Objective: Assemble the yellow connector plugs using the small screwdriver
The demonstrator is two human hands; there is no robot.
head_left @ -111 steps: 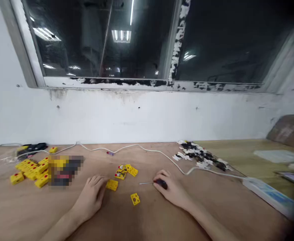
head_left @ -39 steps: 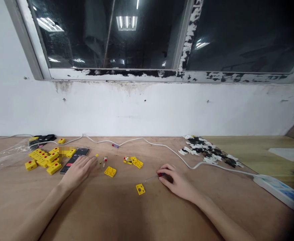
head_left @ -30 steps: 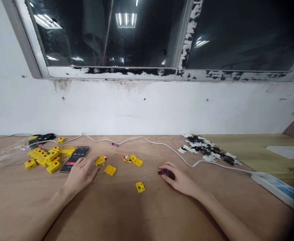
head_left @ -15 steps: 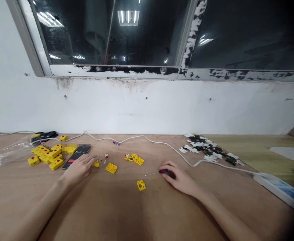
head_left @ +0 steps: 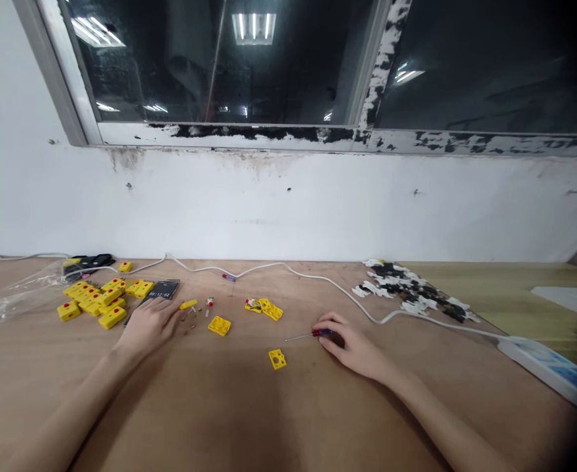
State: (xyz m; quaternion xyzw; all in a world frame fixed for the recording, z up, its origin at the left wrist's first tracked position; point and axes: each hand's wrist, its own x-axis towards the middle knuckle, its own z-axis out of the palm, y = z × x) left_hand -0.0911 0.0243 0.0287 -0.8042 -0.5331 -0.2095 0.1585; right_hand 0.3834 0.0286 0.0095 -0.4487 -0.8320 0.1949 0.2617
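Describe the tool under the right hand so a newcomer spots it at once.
On the wooden tabletop, below the white cable, the right hand rests on a small screwdriver. Its thin metal shaft points left, unlike the flat yellow plastic plate nearby.

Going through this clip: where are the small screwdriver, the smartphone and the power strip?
small screwdriver (head_left: 324,333), head view, point on its dark grip
smartphone (head_left: 163,290), head view, point on its lit screen
power strip (head_left: 539,367), head view, point on its top face
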